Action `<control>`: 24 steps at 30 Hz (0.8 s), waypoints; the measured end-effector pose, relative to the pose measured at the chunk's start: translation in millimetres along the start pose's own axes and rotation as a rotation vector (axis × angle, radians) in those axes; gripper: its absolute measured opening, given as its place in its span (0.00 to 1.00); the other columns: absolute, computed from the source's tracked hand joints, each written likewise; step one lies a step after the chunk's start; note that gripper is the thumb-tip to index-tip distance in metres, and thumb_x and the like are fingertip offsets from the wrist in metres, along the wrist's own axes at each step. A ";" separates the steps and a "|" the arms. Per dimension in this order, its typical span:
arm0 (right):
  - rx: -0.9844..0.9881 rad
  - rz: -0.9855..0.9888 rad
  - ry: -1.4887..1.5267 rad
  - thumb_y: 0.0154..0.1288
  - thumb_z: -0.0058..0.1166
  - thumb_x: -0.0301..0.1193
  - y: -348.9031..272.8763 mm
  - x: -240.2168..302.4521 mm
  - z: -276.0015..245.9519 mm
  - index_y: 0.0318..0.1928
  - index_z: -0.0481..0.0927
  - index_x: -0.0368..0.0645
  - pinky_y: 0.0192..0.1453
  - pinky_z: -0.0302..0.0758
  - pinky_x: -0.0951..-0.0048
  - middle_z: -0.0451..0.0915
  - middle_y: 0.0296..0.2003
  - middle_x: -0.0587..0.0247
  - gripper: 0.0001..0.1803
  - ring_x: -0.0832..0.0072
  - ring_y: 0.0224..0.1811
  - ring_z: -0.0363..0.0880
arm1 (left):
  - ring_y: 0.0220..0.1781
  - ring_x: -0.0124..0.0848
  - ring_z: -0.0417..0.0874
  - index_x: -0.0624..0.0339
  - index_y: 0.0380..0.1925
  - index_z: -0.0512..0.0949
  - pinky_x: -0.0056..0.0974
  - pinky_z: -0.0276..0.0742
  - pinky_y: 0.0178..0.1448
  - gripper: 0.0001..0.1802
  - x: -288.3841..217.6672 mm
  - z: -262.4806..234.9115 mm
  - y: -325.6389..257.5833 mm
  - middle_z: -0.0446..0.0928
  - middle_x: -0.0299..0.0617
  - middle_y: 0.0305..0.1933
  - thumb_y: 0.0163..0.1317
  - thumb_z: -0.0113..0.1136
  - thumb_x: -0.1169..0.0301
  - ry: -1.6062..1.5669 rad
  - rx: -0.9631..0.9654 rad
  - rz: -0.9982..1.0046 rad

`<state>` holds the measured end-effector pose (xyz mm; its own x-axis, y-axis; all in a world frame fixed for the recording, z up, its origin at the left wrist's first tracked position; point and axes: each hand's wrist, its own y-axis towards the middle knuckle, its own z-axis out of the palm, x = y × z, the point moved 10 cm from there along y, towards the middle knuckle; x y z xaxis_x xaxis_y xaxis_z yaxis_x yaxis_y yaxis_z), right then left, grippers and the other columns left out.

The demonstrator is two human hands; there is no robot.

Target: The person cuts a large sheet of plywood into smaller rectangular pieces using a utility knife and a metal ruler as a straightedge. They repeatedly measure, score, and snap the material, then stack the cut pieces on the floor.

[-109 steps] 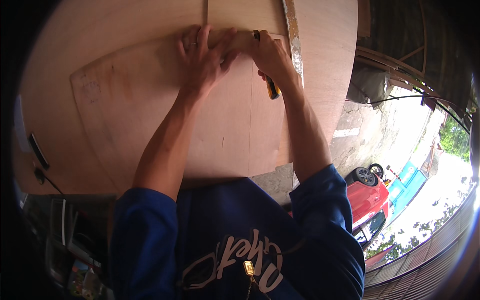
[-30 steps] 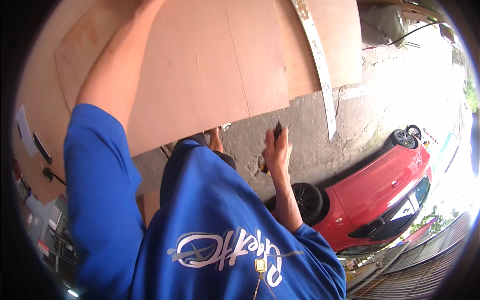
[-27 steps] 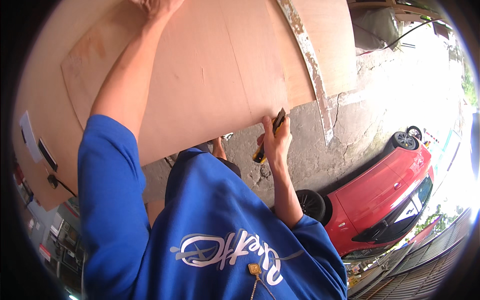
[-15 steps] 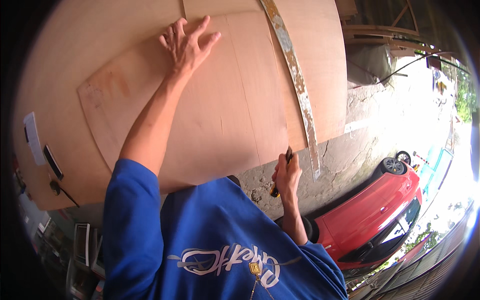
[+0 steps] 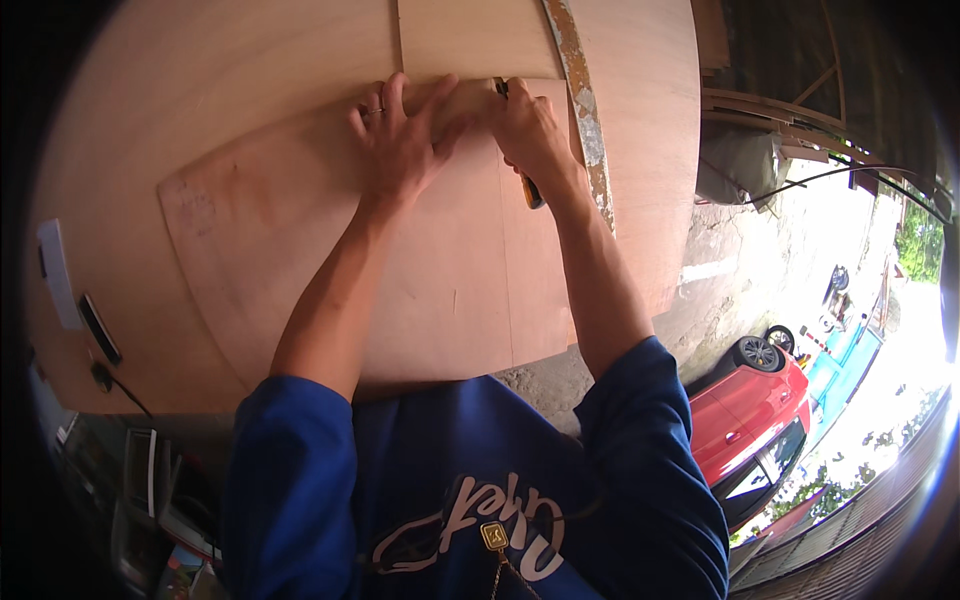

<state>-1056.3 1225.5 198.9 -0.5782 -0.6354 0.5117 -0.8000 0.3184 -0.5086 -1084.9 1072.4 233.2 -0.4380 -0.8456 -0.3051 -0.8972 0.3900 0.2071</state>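
Note:
A thin sheet of wood veneer (image 5: pixel 420 290) lies on a larger wooden board (image 5: pixel 250 80). My left hand (image 5: pixel 402 150) rests at its far edge, fingers spread, with a ring on one finger. Just right of it, my right hand (image 5: pixel 535 135) grips a utility knife (image 5: pixel 531 192) with a dark and yellow handle. The knife's front end is at the sheet's far edge, near a thin lengthwise line; its blade tip is too small to make out. Between my hands the edge seems slightly raised. A worn, paint-flecked metal strip (image 5: pixel 588 125) lies right of my right hand.
On the board's left side are a white paper (image 5: pixel 60 275), a dark phone-like slab (image 5: pixel 100 328) and a black corded object (image 5: pixel 103 377). Beyond the right edge are cracked concrete ground (image 5: pixel 725 240), a covered bundle (image 5: pixel 740 165) and a red car (image 5: pixel 750 415).
My right hand has carried the knife from the sheet's near edge up to its far edge. My left hand has shifted slightly right and nearer, and the view has moved somewhat.

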 end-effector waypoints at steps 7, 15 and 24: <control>0.036 0.023 -0.016 0.66 0.38 0.35 1.7 6.2 -2.3 0.50 0.69 0.35 0.48 0.74 0.45 0.76 0.39 0.29 0.19 0.38 0.45 0.76 | 0.52 0.44 0.69 0.23 0.58 0.71 0.53 0.60 0.55 0.28 0.8 -2.2 2.2 0.63 0.38 0.55 0.56 0.58 0.41 -0.025 -0.013 -0.016; 0.148 0.083 -0.038 0.65 0.36 0.31 -4.4 23.3 -9.4 0.46 0.70 0.30 0.22 0.76 0.62 0.77 0.26 0.44 0.16 0.60 0.20 0.79 | 0.51 0.43 0.69 0.21 0.57 0.71 0.50 0.60 0.53 0.29 2.7 -1.6 2.3 0.65 0.39 0.54 0.53 0.60 0.40 -0.025 -0.014 -0.031; 0.214 0.205 -0.153 0.61 0.33 0.26 -7.3 28.2 -9.8 0.45 0.69 0.30 0.16 0.73 0.66 0.76 0.23 0.50 0.16 0.69 0.16 0.76 | 0.52 0.40 0.71 0.16 0.55 0.71 0.52 0.56 0.53 0.31 6.7 0.2 0.4 0.67 0.36 0.55 0.48 0.60 0.35 0.021 -0.019 -0.127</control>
<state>-1068.4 1212.2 223.8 -0.6801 -0.6767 0.2820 -0.6083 0.3061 -0.7324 -1088.2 1067.0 231.1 -0.3194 -0.8952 -0.3109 -0.9441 0.2725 0.1855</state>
